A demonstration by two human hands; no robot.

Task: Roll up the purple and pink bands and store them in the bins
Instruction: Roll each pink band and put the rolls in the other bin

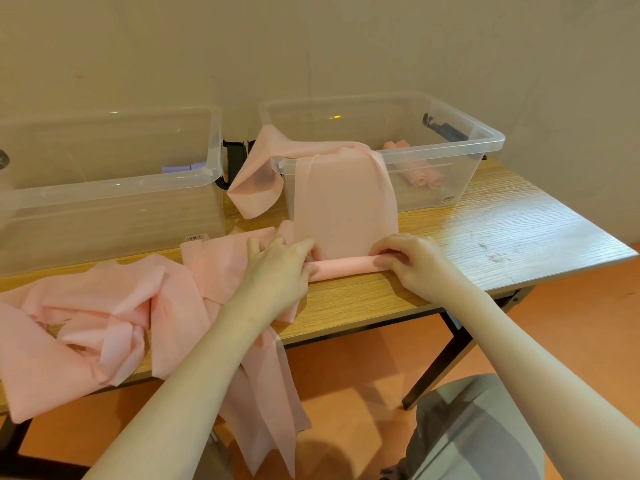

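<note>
Two clear bins on the wooden table [502, 216]: the right bin [450, 140] has a few rolled pink bands [420, 174] inside (three I think, hard to count through the plastic), and the left bin [114, 181] shows a bit of something purple [180, 168] at its back. Each bin has a barcode sticker, too small to read. One pink band [343, 202] hangs over the right bin's front rim down to the table, its near end rolled into a tube. Left hand [280, 268] and right hand [408, 261] both curl their fingers round that tube's ends. A heap of loose pink bands [90, 317] lies in front of the left bin
</note>
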